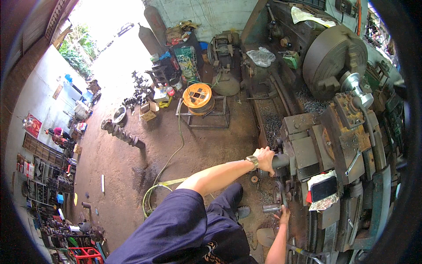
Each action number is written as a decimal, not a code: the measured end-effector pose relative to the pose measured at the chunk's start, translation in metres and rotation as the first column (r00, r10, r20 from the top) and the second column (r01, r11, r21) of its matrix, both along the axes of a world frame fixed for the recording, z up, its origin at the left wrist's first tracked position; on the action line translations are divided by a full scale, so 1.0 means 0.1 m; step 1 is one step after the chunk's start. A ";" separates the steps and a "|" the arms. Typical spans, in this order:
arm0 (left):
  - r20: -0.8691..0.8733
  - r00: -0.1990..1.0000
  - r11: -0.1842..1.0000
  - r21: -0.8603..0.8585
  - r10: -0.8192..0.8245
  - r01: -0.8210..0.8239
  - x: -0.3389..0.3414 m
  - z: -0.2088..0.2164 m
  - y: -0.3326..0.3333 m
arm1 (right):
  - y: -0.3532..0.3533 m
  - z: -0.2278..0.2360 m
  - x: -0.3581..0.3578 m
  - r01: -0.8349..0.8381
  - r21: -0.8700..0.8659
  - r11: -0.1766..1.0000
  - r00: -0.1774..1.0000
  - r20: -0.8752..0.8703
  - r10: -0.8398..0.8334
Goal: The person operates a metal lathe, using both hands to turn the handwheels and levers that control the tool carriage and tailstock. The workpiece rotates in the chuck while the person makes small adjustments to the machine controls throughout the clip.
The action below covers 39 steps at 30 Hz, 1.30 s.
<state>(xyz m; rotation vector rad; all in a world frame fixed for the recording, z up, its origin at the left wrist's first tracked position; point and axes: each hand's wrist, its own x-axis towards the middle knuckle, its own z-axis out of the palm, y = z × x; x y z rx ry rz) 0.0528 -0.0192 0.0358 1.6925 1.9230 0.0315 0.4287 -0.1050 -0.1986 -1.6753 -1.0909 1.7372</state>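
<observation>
My left hand (265, 160), with a metal watch at its wrist, is closed round the end of a dark grey cylindrical part (280, 161) at the front of the lathe carriage (303, 141). Lower down, my right hand (285, 214) grips the rim of a handwheel (280, 192), beside its shiny cylindrical handle (271, 207). Beyond both hands, a large lathe chuck (327, 61) holds a bright metal workpiece (354, 84). The rusty tool post (347, 110) stands close to that workpiece. A wrench (353, 163) lies on the carriage.
A phone (324, 189) rests on a cloth at the carriage's front. Metal chips (272, 123) litter the lathe bed. On the floor are an orange cable reel (197, 96) on a metal frame, a green hose (179, 145) and a large spiral-shaped shaft (122, 133). Gas cylinders (149, 39) stand at the back.
</observation>
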 end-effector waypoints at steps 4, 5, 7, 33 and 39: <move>0.006 1.000 1.000 0.017 0.006 -0.006 0.00 0.00 0.00 | 0.00 0.01 0.04 -0.022 -0.095 0.995 0.999 0.021 0.024; 0.007 1.000 1.000 0.017 0.007 -0.007 0.00 0.01 -0.01 | -0.01 0.01 0.04 -0.034 -0.084 0.996 0.999 -0.017 0.033; 0.012 1.000 1.000 0.013 0.009 -0.010 0.00 0.02 -0.01 | -0.03 0.02 0.04 0.018 -0.088 0.996 0.999 0.029 -0.015; 0.032 0.999 1.000 -0.011 -0.001 0.002 0.00 0.06 -0.01 | -0.13 -0.55 0.23 0.105 0.008 0.994 0.983 -0.152 -0.103; 0.029 1.000 1.000 -0.002 0.005 -0.005 0.00 0.09 -0.02 | -0.15 -0.66 0.27 0.116 0.041 0.992 0.981 -0.163 -0.108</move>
